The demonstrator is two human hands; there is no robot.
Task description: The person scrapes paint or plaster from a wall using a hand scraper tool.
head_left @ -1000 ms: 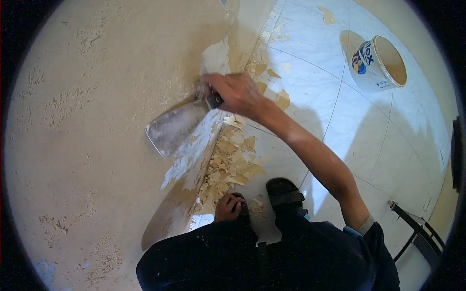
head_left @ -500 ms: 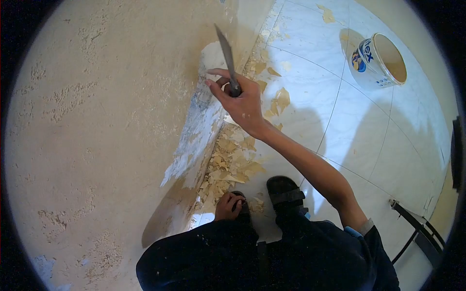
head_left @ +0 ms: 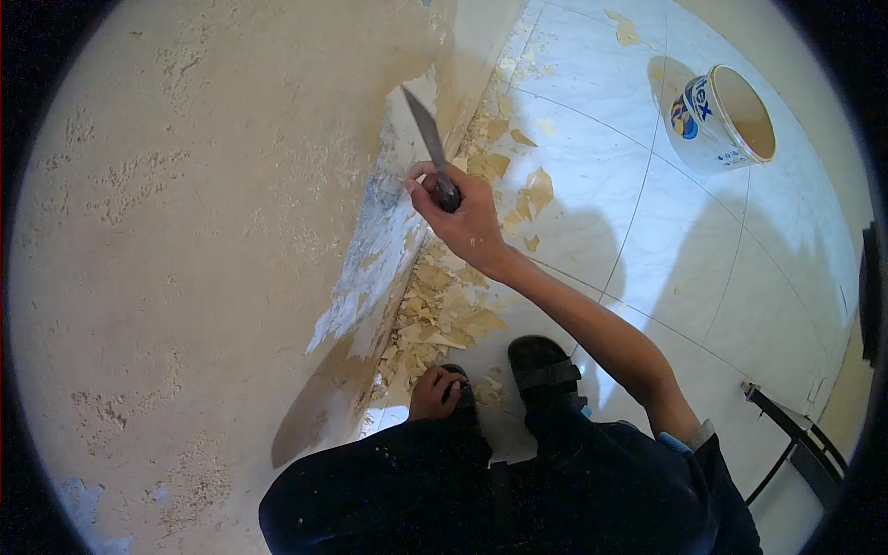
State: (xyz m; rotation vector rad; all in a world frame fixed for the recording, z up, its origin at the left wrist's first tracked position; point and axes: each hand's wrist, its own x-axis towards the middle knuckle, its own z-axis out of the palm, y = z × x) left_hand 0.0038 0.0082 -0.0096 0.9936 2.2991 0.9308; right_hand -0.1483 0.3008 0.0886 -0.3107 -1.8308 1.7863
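Note:
My right hand (head_left: 462,215) is closed around the dark handle of a putty knife (head_left: 427,129), its blade pointing up along the wall. Thumb and index fingertip come together at the edge of a bare whitish-grey patch (head_left: 375,250), where the tan paint is off the wall (head_left: 231,277). Low between the knees, my left hand (head_left: 431,394) hangs beside the left sandal (head_left: 461,387), fingers slightly apart and holding nothing visible. Its wrist is hidden behind the trouser leg. Peeled paint flakes (head_left: 439,319) lie heaped along the foot of the wall.
A white paint bucket (head_left: 717,120) stands on the tiled floor (head_left: 592,176) at upper right. Larger flakes (head_left: 535,192) are scattered on the tiles. A black metal frame (head_left: 795,430) is at lower right, and the right sandal (head_left: 544,365) is planted below my forearm.
My right hand has shifted slightly down with the putty knife, and its thumb and index finger have drawn together. The bare patch reaches farther up the wall. My left hand stays put.

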